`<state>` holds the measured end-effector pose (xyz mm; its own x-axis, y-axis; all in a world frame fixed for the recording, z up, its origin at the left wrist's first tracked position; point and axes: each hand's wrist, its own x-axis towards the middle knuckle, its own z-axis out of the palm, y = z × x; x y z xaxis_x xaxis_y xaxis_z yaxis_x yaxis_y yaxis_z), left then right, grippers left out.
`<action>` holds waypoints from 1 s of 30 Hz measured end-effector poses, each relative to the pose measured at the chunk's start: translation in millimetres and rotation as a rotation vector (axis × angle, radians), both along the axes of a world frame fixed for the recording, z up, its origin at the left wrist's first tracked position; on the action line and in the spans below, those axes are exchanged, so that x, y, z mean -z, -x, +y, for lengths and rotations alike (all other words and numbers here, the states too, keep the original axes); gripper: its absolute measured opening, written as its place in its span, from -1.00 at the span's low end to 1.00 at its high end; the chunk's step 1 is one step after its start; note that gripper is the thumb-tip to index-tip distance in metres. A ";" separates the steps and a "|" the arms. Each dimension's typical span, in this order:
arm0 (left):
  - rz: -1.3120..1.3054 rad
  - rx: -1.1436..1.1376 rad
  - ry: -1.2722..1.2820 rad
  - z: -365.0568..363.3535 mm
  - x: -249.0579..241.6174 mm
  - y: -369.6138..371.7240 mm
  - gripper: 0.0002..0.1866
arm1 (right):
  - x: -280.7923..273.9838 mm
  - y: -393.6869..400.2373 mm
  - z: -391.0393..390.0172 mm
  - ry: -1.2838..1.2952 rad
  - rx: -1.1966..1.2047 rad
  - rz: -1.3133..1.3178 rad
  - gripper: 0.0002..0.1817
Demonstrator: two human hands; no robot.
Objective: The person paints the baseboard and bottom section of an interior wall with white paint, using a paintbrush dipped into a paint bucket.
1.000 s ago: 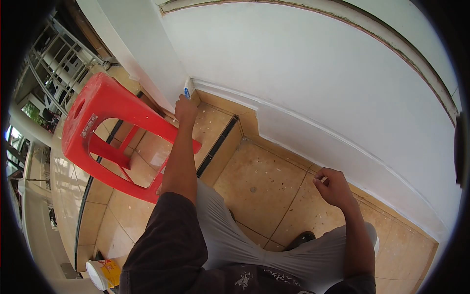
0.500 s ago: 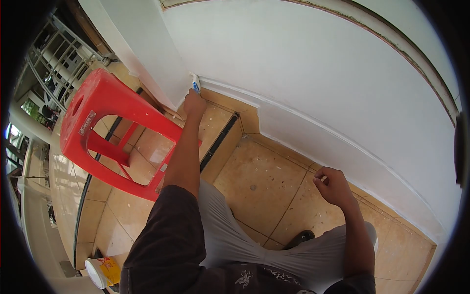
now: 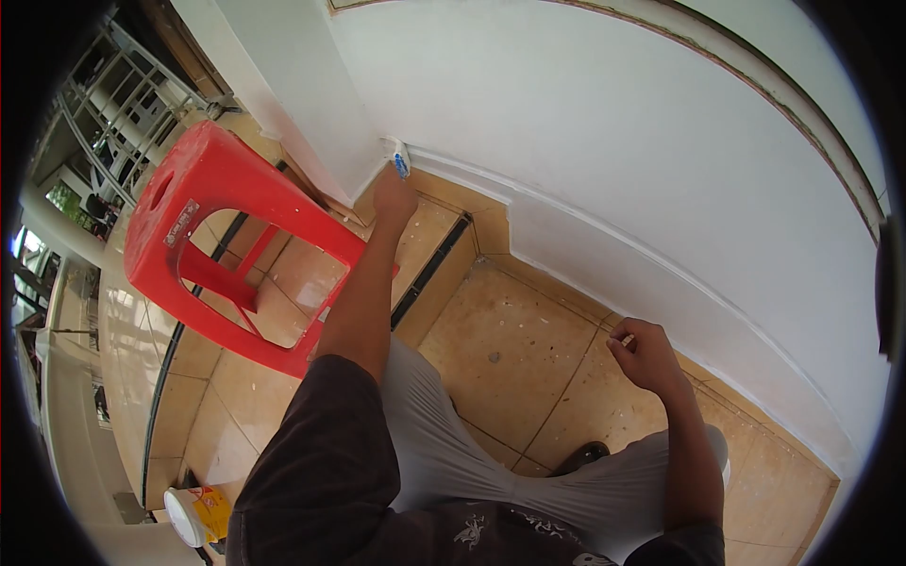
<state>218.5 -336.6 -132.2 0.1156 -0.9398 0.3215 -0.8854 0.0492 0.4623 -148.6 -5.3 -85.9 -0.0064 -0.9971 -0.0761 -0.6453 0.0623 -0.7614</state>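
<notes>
White wall [image 3: 604, 123] fills most of my view, red plastic stool [image 3: 222, 222] sits at left. My left hand [image 3: 394, 196], upper centre, is wrapped around a small white-and-blue tool [image 3: 400, 158] pressed to the wall's base trim. Right hand [image 3: 646, 353], centre right, is fisted around something small; can't tell what.

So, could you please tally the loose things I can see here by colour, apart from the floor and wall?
Red: 1, the plastic stool
White and blue: 1, the small tool in the left hand
Yellow and white: 1, the bucket
Too small to tell: 1, the item in the right hand
Total: 4
</notes>
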 end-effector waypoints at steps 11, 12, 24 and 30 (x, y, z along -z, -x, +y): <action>-0.034 0.026 0.049 18.1 6.3 21.7 -0.80 | 2.2 -1.1 -1.7 -0.024 -0.003 0.049 -0.84; -0.045 0.034 0.060 19.8 6.3 23.9 -0.81 | 2.7 -0.5 -2.0 -0.019 -0.006 0.053 -0.83; -0.057 0.120 0.015 49.6 -4.4 52.8 -0.84 | 3.0 3.6 5.7 0.058 -0.021 0.055 -0.86; -0.171 0.165 -0.199 47.3 -78.7 -12.7 -0.68 | -12.6 5.1 12.0 0.032 0.014 0.030 -0.84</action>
